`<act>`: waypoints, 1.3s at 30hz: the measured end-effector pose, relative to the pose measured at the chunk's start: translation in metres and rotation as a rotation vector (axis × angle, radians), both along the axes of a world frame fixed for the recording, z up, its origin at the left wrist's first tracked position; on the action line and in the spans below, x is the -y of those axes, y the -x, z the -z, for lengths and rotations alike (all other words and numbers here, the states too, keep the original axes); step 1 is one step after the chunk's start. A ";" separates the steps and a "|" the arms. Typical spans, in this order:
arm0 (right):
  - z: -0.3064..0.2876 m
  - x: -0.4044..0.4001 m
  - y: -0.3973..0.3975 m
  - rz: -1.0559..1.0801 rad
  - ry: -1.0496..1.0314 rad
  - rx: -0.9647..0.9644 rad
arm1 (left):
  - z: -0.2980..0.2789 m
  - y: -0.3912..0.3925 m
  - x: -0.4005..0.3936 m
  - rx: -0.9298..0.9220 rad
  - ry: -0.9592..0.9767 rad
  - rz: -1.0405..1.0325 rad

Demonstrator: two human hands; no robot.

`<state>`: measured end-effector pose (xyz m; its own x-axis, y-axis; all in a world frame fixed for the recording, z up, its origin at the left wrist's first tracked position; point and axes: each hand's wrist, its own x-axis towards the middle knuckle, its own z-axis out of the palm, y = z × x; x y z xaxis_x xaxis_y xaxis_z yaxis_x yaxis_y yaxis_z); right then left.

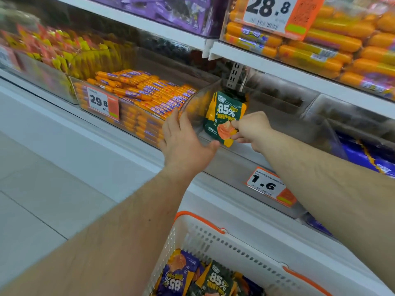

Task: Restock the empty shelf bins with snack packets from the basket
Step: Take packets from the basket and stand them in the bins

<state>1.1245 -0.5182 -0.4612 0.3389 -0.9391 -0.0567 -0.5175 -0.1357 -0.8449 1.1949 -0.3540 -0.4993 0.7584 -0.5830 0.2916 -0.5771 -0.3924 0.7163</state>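
Right hand pinches the lower edge of a green-and-yellow snack packet marked "85%", thumb and fingers closed on the wrapper; the packet stands nearly upright inside the clear shelf bin, just behind its front wall. Left hand, fingers straight and spread, lies flat against the bin's curved left corner, holding nothing. White basket with orange rim sits below, near the lower edge of view, holding more packets of the same kind, green and purple. Neighbouring bin to the left is full of orange sausage sticks; price tag "1.6" hangs on the front of the clear bin. Risks, as judged: the grip is a shallow one on slippery film, so the packet may slide out and drop in front of the bin, towards the floor or the basket. An upright packet with nothing beside it is likely to topple flat once released. Pressure from the left palm could shift the light plastic bin on the shelf. Bin depth behind the packet cannot be made out through the glare.
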 end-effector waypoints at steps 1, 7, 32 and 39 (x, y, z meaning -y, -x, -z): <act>0.002 0.002 -0.005 0.017 0.012 -0.032 | 0.000 0.000 0.000 -0.003 0.000 0.001; 0.011 0.010 -0.029 0.052 0.054 -0.110 | -0.001 0.003 0.003 -0.018 0.004 -0.009; 0.016 0.016 -0.017 0.050 -0.008 -0.227 | -0.007 0.008 0.004 -0.096 -0.007 0.004; 0.016 0.017 -0.015 0.063 -0.011 -0.232 | -0.007 0.008 0.005 -0.123 -0.021 0.004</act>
<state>1.1392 -0.5353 -0.4768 0.2562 -0.9570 -0.1362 -0.7054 -0.0887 -0.7033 1.1866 -0.3590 -0.4918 0.7855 -0.5908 0.1843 -0.4868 -0.4059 0.7735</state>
